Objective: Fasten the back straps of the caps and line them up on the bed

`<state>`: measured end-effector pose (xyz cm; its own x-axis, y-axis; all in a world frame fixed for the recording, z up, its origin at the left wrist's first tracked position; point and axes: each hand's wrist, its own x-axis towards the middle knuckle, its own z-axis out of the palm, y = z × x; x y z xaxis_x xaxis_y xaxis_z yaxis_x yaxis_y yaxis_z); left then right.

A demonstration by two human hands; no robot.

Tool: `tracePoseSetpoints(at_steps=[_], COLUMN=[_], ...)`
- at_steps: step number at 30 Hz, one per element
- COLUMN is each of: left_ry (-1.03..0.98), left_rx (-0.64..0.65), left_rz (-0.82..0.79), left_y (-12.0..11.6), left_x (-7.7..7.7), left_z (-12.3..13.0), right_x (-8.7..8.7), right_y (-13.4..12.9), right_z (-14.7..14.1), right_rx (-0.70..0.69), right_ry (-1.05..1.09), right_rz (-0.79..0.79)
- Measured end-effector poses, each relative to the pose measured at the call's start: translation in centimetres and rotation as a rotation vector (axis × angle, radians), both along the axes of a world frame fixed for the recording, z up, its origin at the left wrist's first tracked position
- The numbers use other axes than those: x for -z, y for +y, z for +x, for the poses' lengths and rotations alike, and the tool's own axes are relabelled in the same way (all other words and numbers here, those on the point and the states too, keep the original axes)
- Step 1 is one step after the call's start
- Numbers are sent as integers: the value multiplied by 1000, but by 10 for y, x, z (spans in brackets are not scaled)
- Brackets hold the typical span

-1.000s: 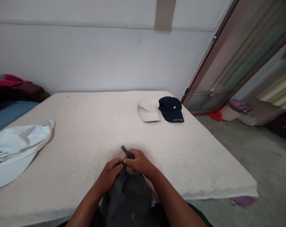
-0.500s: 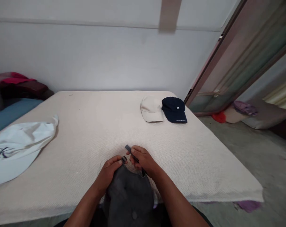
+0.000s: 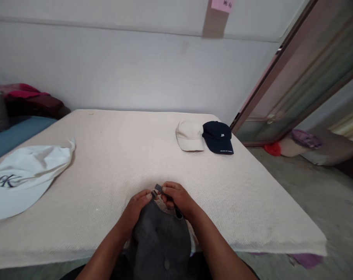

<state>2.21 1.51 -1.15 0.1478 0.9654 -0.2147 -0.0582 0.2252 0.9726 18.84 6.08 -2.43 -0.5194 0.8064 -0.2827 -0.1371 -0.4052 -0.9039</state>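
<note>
A dark grey cap is at the near edge of the table, its back opening facing away from me. My left hand pinches the buckle at one side of that opening. Between the thumb and fingers of my right hand is the cap's loose strap, its tip sticking out close to the buckle. Whether the strap tip touches the buckle I cannot tell. The cap's brim is hidden from view.
A white cap with dark letters lies at the left of the cloth-covered table. Toward the back right, a beige cap sits beside a navy cap. Behind the table is a pale wall; a sliding door stands at the right.
My right hand has brought the strap tip nearer the buckle, which my left hand still pinches. The whole view has shifted slightly, and a pink note now shows on the wall.
</note>
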Motion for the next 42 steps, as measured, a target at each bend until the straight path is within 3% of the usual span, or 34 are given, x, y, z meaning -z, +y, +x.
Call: tracePoseSetpoints(at_steps=[6, 13, 19, 34, 42], left_ry=[43, -16, -83, -207, -155], left_rx=[-64, -23, -72, -42, -26], left_rz=[-72, -81, -105, -189, -178], left_y=[2, 1, 2, 0, -1], left_x=[3, 6, 4, 4, 3], left_z=[2, 1, 1, 4, 4], right_x=[2, -2, -5, -5, -5], right_y=[1, -1, -2, -1, -2], right_z=[0, 2, 6, 6, 9], right_rx=[-12, -111, -141, -142, -172], right_ry=[50, 108, 104, -106, -43], right_rz=[-21, -90, -114, 13, 51])
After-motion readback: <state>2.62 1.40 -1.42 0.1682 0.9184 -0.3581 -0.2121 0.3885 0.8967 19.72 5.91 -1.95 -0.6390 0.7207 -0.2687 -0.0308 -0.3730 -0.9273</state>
